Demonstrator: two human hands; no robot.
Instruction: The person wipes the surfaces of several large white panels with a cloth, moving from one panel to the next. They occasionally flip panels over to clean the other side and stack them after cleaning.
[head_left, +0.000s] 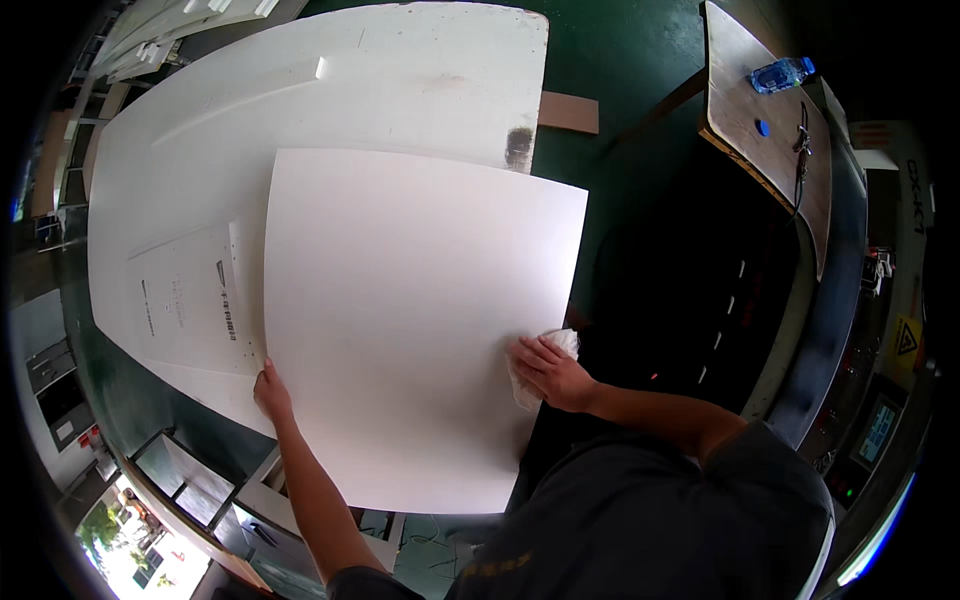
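A large white rectangular sheet (420, 300) lies in front of me, partly over a wide white board (400, 90). My left hand (271, 391) grips the sheet's left edge, its fingers closed around it. On the right edge, my right hand (553, 373) presses a crumpled white cloth (565, 342) against the sheet's surface. The fingers of that hand lie over the cloth, and part of it sticks out beyond them. Left of the sheet is a flat white piece with dark print (185, 300), resting on the board.
At the upper right stands a wooden-edged table (740, 60) holding a blue-capped bottle (782, 75), a loose blue cap (763, 128) and a dark cable (801, 150). A machine with a small screen (878, 430) is at the far right. A brown block (569, 113) juts from beneath the board.
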